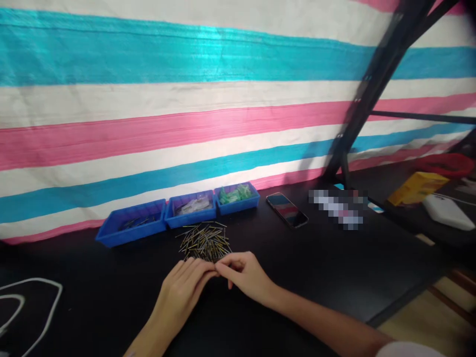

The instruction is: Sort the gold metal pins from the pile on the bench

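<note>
A loose pile of thin metal rods, some yellowish and some grey, lies on the black table. Just in front of it my left hand reaches in with its fingers pressed together. My right hand pinches thumb and forefinger right at the left fingertips. Whatever the two hands hold between them is too small to make out. Behind the pile stand three blue trays: the left one has a few dark thin pieces, the middle one clear plastic pieces, the right one green pieces.
A phone lies right of the trays, with a blurred item beyond it. Farther right are a yellow box, a white object and a red basin. A white cable lies at left. A striped sheet hangs behind.
</note>
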Motion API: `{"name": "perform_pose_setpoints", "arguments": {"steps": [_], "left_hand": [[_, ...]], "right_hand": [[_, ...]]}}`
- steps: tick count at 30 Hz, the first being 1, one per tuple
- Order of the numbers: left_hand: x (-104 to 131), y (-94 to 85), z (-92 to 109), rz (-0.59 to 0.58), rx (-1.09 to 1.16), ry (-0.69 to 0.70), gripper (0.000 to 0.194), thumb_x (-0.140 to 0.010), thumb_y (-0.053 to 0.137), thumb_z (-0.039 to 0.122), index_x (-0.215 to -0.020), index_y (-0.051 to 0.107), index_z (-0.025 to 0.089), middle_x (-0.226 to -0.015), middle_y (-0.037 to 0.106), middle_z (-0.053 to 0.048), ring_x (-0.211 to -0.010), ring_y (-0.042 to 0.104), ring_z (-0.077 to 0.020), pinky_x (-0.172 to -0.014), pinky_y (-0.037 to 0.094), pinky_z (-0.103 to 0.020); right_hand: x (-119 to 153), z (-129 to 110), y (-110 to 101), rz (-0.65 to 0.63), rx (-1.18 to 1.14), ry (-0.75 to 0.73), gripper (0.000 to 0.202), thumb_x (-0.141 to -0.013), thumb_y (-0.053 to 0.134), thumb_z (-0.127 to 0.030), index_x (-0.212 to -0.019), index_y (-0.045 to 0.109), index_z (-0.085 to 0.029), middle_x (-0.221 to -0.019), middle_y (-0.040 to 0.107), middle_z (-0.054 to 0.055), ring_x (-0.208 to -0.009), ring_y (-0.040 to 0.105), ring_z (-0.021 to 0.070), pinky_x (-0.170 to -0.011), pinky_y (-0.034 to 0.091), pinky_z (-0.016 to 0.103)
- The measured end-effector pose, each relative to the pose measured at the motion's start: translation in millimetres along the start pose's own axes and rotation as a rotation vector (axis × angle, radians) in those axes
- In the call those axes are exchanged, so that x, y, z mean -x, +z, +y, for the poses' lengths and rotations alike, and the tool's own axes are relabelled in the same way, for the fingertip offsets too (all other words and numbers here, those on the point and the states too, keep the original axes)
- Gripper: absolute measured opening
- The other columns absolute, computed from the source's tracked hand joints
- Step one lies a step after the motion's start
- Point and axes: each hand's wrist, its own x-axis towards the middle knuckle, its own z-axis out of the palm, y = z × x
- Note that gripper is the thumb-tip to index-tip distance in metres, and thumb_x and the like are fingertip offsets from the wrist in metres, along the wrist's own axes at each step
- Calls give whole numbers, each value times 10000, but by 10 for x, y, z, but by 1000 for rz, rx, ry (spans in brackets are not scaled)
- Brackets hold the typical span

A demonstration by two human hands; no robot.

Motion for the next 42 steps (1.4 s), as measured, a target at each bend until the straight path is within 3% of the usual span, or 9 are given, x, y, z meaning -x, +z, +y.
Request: {"name": "perform_pose_setpoints", "arguments": {"steps": [10,15,21,27,32,36,42], "left_hand": [[19,4,-27,96,109,-48,140,-839,550,225,-974,587,221,-849,660,-2,-745,601,-139,-701,440,-251],[7,4,-28,80,188,-136,87,-815,587,259,-873,619,201,-827,632,-19,-768,588,-146,-710,457,-254],[4,4,25,141,255,-180,63,-801,611,242,-831,632,191,-807,616,-29,-760,579,-142,-698,463,-255],[-4,18,103,98,355,-232,60,-793,624,237,-800,629,177,-788,606,-29,-739,571,-131,-673,450,-239],[17,67,131,128,415,-320,92,-785,634,252,-777,614,162,-753,595,-21,-695,541,-115,-637,425,-221],[14,91,135,105,438,-396,145,-764,654,297,-752,620,157,-698,585,-11,-634,507,-105,-577,395,-209],[2,55,118,60,478,-388,170,-802,607,296,-748,657,143,-744,607,-39,-681,540,-114,-617,410,-212]], "right_hand": [[-10,34,-8,-13,-1,10,322,-771,591,-424,-775,686,-116,-718,649,38,-494,501,73,-476,418,202],[-9,1,-14,-3,-10,28,307,-769,596,-415,-753,675,-119,-693,635,23,-486,487,64,-469,415,191],[-4,14,-17,-54,-30,29,261,-762,618,-366,-814,693,-121,-731,667,46,-528,524,86,-478,428,198],[33,2,6,-120,202,57,182,-749,638,-312,-777,703,-145,-588,612,0,-496,503,88,-469,379,197],[11,24,-7,-121,21,78,243,-763,619,-370,-832,668,-142,-705,623,21,-532,534,90,-473,414,187],[-30,79,-52,-93,25,109,273,-776,596,-402,-850,646,-144,-604,562,0,-470,487,77,-371,319,158],[-30,99,-70,-80,61,124,305,-776,577,-444,-773,641,-145,-517,498,-21,-427,432,66,-360,286,161]]}}
